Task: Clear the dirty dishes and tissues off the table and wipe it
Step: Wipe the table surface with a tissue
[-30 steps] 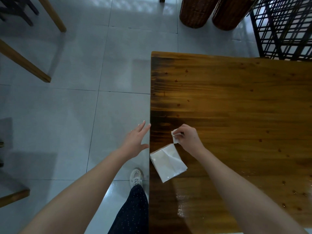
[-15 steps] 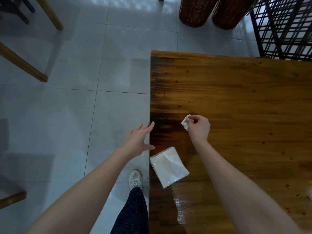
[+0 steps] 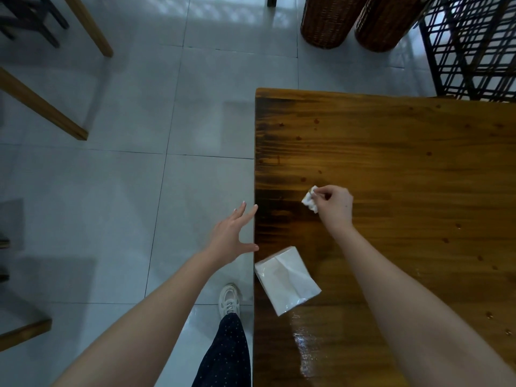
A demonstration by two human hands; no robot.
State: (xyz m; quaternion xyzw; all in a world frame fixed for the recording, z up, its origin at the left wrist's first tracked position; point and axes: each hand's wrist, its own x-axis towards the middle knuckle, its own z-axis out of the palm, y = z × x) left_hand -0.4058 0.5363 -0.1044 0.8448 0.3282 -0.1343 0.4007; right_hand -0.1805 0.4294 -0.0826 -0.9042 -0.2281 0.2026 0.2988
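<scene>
**Item 1, right hand** [image 3: 335, 208]: I am pinching a small crumpled white tissue wad [image 3: 310, 203] between the thumb and curled fingertips. As far as I can tell, I am holding it down against the glossy brown wooden table [image 3: 418, 163], a little in from the left edge.

**Item 2, left hand** [image 3: 231, 238]: I am hovering it just off the table's left edge, over the pale grey tiled floor [image 3: 111, 205]. The fingers are straight and spread, gripping nothing, and the thumb tip is reaching about to the table's edge.

**Item 3, flat white soft-plastic tissue packet** [image 3: 287, 279]: It is lying at the left edge, nearer to me than the wad, and neither hand is touching it.

**Item 4, table surface:** No dishes are showing in view. Small dark droplets are dotting the right side, and a wet sheen is showing on the near part.

**Item 5, surroundings:** Two brown wicker baskets [image 3: 326, 20] and a black metal lattice rack [image 3: 474, 46] are standing beyond the far edge.

**Item 6, step in hand:** I am judging this to be the wiping stage, with the clearing largely done.

**Item 7, next move:** I am expecting to need firm downward pressure and overlapping strokes toward the spotted right side. The wad is small, so it may be soaking through soon. The packet needs lifting so I can wipe beneath it.
</scene>
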